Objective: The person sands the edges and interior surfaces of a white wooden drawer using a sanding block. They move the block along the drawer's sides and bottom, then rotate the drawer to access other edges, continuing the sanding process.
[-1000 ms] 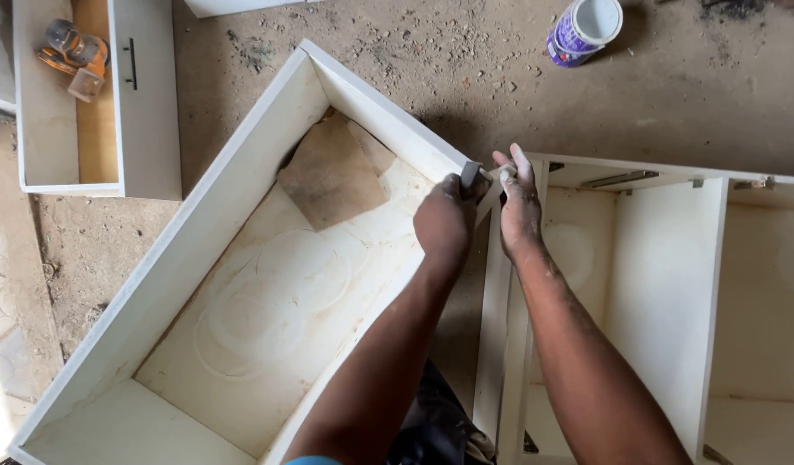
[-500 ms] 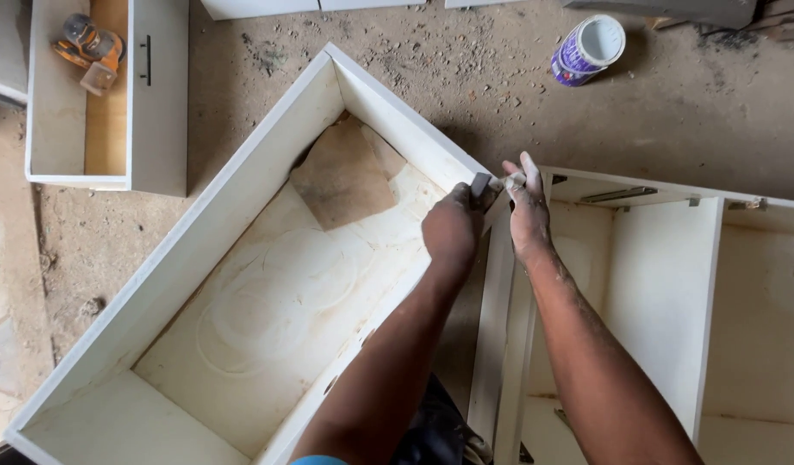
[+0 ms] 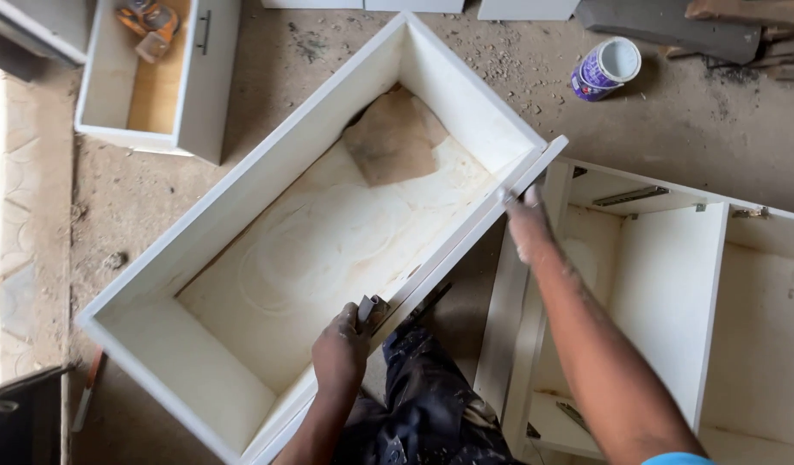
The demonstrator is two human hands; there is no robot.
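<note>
Under both hands lay a large white open box carcass [image 3: 267, 284] on the dusty floor [image 3: 672, 129], its near side wall running between them. Right of the right hand stood a white cabinet frame [image 3: 672, 284] with metal runners. Beyond the left hand, far off, sat a small white drawer [image 3: 190, 95]. Right hand [image 3: 528, 226] gripped the wall's far end; left hand [image 3: 341, 349] was clenched on a small sanding block [image 3: 371, 310] against the wall's edge. Beyond the right hand lay a purple can [image 3: 605, 69].

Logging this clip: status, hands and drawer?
Left hand presses small block on drawer side rim. Right hand grips far corner. Nothing in the way.
</note>
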